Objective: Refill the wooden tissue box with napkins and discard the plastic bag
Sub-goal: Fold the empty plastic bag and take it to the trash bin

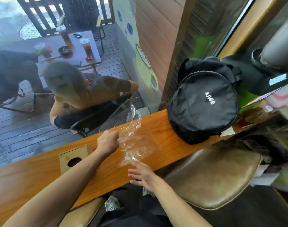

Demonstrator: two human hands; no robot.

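Long wooden desk (42,181) runs left-near to right-far. Black bag (203,105) sits at its right end, wooden tissue box (73,158) left of centre, round hole up. Clear plastic bag (135,141) looks empty, lifted off the desk between both hands, long axis running away from the person. Left hand (108,141) has fingers closed on the bag's left edge. Right hand (142,175) is open, fingers spread, just below the bag's near end, nearer for gathering it.

wooden counter (42,181) | window onto deck (25,138) | leather stool (212,179) | daylight
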